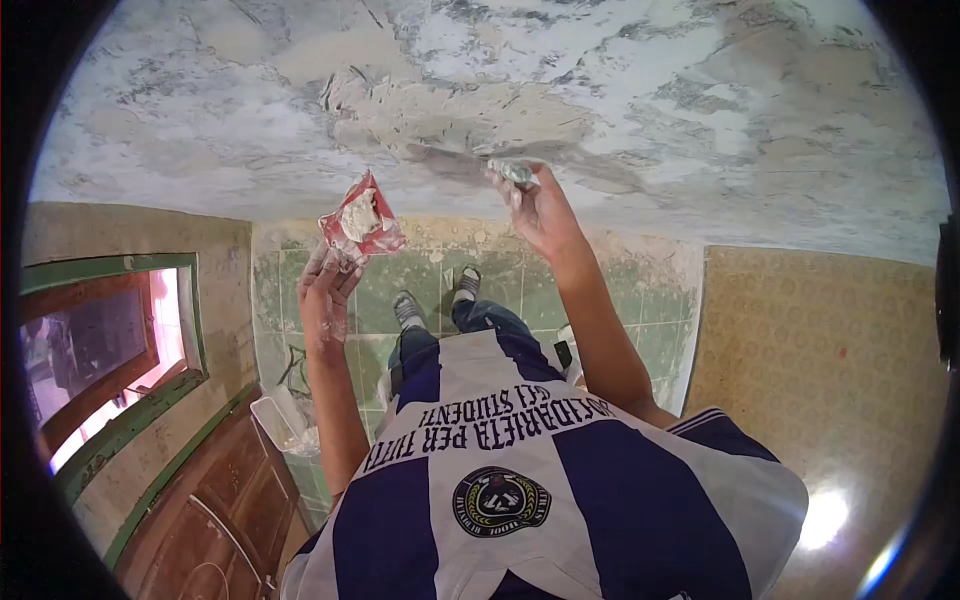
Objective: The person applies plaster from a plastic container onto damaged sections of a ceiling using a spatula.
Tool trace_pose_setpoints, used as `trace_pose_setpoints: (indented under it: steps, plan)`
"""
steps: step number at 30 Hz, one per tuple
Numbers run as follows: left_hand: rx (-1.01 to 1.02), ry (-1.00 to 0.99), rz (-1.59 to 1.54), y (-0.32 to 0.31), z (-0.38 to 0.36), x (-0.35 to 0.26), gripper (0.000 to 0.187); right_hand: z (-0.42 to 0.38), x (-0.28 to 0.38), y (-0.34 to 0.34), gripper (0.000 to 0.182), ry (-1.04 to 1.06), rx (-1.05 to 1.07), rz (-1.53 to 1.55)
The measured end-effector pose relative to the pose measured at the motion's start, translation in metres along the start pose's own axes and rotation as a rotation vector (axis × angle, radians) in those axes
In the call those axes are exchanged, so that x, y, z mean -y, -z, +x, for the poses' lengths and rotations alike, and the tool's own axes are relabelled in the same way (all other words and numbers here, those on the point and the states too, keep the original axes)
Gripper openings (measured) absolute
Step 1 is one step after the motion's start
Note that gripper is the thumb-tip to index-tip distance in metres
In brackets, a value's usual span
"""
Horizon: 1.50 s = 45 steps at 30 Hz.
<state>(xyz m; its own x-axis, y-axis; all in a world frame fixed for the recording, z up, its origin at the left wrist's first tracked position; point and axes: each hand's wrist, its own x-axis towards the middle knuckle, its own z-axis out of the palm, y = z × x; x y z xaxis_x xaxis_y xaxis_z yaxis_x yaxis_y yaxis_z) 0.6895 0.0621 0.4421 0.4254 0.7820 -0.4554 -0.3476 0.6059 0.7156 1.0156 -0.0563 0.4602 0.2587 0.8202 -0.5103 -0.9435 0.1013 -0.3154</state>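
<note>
A putty knife [513,171] is clasped in the right hand [540,212], blade pressed flat against the patchy plastered ceiling [600,90], its long axis running roughly left from the fist. It is judged light and stiff, best taken by the handle. A red hawk [361,222] loaded with soft, wet filler [358,214] is gripped from beneath by the left hand [325,295], tilted, near the ceiling.

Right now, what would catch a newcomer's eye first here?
The patchy grey surface smeared with filler fills the top. Against it the right hand presses a small blade, while the left hand holds up a red board loaded with filler. Below, a blue-and-white striped shirt.
</note>
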Motion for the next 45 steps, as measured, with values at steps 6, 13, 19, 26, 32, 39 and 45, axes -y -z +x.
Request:
trace_pose_setpoints:
  steps: [6, 13, 19, 26, 32, 39, 45]
  plan:
    - [0.018, 0.034, 0.022, 0.005, -0.002, 0.001, 0.039, -0.002, 0.020, -0.033, 0.035, 0.047, -0.049, 0.056]
    - [0.043, 0.020, -0.032, 0.008, 0.002, 0.002, 0.039, -0.051, 0.024, -0.056, 0.043, 0.069, -0.011, 0.052]
    - [0.045, 0.015, -0.011, 0.016, 0.006, 0.005, 0.037, -0.050, 0.004, -0.027, 0.043, 0.051, -0.005, -0.154]
    - [0.034, -0.030, 0.080, -0.003, -0.007, -0.014, 0.035, -0.043, -0.001, -0.032, 0.040, 0.030, 0.017, -0.137]
    - [0.099, -0.056, 0.189, -0.006, -0.013, -0.035, 0.037, -0.116, -0.032, -0.021, 0.056, -0.148, 0.185, -0.557]
    - [0.246, 0.021, 0.132, -0.013, -0.029, -0.063, 0.034, -0.104, -0.080, -0.063, 0.047, 0.580, 0.333, -1.310]
    - [0.322, 0.019, 0.018, -0.002, -0.035, -0.082, 0.030, -0.093, -0.101, -0.031, 0.049, 0.875, 0.367, -1.559]
